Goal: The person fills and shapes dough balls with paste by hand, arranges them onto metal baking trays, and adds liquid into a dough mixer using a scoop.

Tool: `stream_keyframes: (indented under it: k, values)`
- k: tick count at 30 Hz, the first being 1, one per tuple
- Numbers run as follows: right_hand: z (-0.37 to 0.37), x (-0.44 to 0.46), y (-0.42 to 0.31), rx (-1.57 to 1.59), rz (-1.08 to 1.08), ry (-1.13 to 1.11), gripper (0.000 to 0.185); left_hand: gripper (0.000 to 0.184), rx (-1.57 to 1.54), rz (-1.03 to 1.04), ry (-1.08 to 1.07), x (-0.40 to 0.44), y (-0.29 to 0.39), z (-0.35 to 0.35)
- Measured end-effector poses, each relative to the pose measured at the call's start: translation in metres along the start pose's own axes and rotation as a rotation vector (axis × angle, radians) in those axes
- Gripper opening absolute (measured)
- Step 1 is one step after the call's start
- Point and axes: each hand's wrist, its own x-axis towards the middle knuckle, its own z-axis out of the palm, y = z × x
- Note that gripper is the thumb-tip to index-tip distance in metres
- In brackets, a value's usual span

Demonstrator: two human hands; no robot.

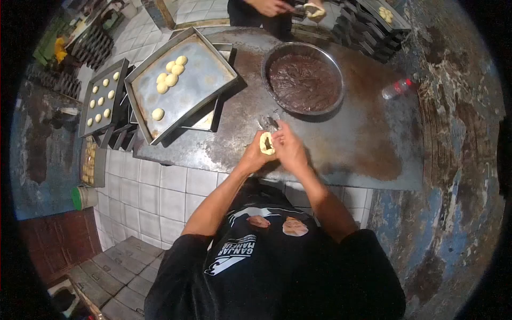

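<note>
Over the near edge of the metal table, my left hand point(257, 156) holds a piece of pale dough point(267, 144) with dark filling in its middle. My right hand point(289, 149) is against the dough's right side, its fingers closed around a spatula point(271, 124) with a dark, smeared blade pointing up and left. Beyond my hands, a round metal bowl point(341, 88) holds dark brown paste point(305, 80). To the left, a metal tray point(200, 69) carries several dough balls point(170, 80), one of them apart near its lower end.
Across the table a person's hands point(272, 6) hold dough too. A clear bottle with a red cap point(397, 89) lies at the right. More trays point(101, 101) of dough balls stand at the left, near a green-lidded tub point(85, 198).
</note>
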Motion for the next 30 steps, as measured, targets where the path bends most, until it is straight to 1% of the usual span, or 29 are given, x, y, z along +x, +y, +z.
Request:
stream_keyframes:
  k: [1,2,3,4,5,6,7,8,9,11,12,13,14,15,16,17,18,19,20,21,22,23,24,25,26,27,29,30]
  values:
    - [0.004,-0.017,0.003,-0.307,-0.281,-0.069,0.049,0.056,0.155,-0.038,0.056,-0.01,0.007,0.006]
    - [0.007,-0.037,0.006,-0.293,-0.445,-0.034,0.048,0.056,0.161,-0.031,0.061,-0.017,0.005,0.01]
    - [0.007,-0.053,0.003,-0.278,-0.61,-0.004,0.047,0.051,-0.037,0.01,0.056,-0.024,0.005,0.012]
    - [0.001,-0.061,0.004,-0.275,-0.625,-0.007,0.047,0.047,-0.235,0.054,0.053,-0.03,0.004,0.013]
    - [-0.008,-0.068,0.008,-0.174,-0.455,0.127,0.045,0.047,-0.231,0.061,0.068,-0.036,0.004,0.014]
    - [-0.012,-0.075,0.01,-0.071,-0.28,0.254,0.042,0.044,-0.27,-0.079,0.053,-0.046,0.023,0.015]
    - [-0.008,-0.08,0.011,-0.064,-0.288,0.242,0.042,0.041,-0.31,-0.221,0.038,-0.056,0.041,0.018]
    - [-0.003,-0.086,0.016,0.051,-0.276,0.198,0.041,0.037,-0.45,-0.239,-0.02,-0.065,0.053,0.023]
    - [-0.005,-0.093,0.01,0.016,-0.286,0.196,0.037,0.037,-0.437,-0.246,-0.023,-0.07,0.05,0.03]
    - [-0.006,-0.098,0.007,-0.014,-0.299,0.207,0.034,0.039,-0.221,0.057,0.195,-0.068,0.036,0.041]
    - [-0.001,-0.096,0.014,0.271,-0.093,0.152,0.029,0.044,0.091,0.232,0.238,-0.068,0.033,0.037]
    - [0.007,-0.093,0.025,0.555,0.114,0.088,0.025,0.049,0.407,0.393,0.339,-0.07,0.034,0.034]
    - [0.017,-0.089,0.035,0.854,0.089,0.086,0.02,0.051,0.263,0.36,0.255,-0.071,0.034,0.034]
    - [0.017,-0.088,0.034,0.867,0.089,0.077,0.02,0.053,0.103,0.273,0.143,-0.077,0.039,0.03]
    - [0.012,-0.087,0.031,1.003,0.149,-0.011,0.02,0.056,-0.052,0.171,0.05,-0.085,0.048,0.027]
    - [0.008,-0.083,0.026,1.138,0.205,-0.106,0.019,0.056,-0.034,0.165,0.063,-0.093,0.059,0.02]
    - [0.005,-0.076,0.023,0.978,0.201,-0.225,0.019,0.058,0.118,0.074,0.003,-0.104,0.076,0.012]
    - [0.004,-0.074,0.007,0.99,0.198,-0.255,0.019,0.058,0.195,0.019,-0.007,-0.11,0.078,0.001]
    - [-0.002,-0.074,-0.017,0.466,-0.201,-0.291,0.02,0.059,0.273,-0.035,-0.022,-0.116,0.08,-0.01]
    - [-0.001,-0.072,-0.031,-0.07,-0.582,-0.295,0.021,0.058,0.271,-0.006,0.014,-0.118,0.069,-0.022]
    - [0.012,-0.068,-0.039,-0.079,-0.651,-0.338,0.029,0.056,0.264,0.024,0.048,-0.12,0.061,-0.033]
    - [0.027,-0.064,-0.047,-0.08,-0.66,-0.359,0.029,0.055,0.253,0.059,0.08,-0.12,0.052,-0.043]
    - [0.044,-0.06,-0.053,0.286,-0.49,-0.225,0.033,0.049,0.118,-0.099,0.132,-0.122,0.056,-0.054]
    - [0.059,-0.054,-0.056,0.636,-0.302,-0.09,0.036,0.049,0.101,-0.097,0.157,-0.121,0.063,-0.062]
    - [0.072,-0.046,-0.056,0.365,-0.455,0.104,0.04,0.05,-0.122,-0.12,0.264,-0.119,0.069,-0.069]
    - [0.085,-0.044,-0.062,0.358,-0.459,0.066,0.04,0.053,-0.348,-0.144,0.37,-0.118,0.069,-0.079]
    - [0.117,-0.045,-0.076,-0.009,-0.771,0.127,0.042,0.062,-0.429,-0.23,0.343,-0.116,0.059,-0.099]
    - [0.138,-0.042,-0.072,0.083,-0.608,0.037,0.043,0.063,-0.641,-0.203,0.39,-0.117,0.069,-0.102]
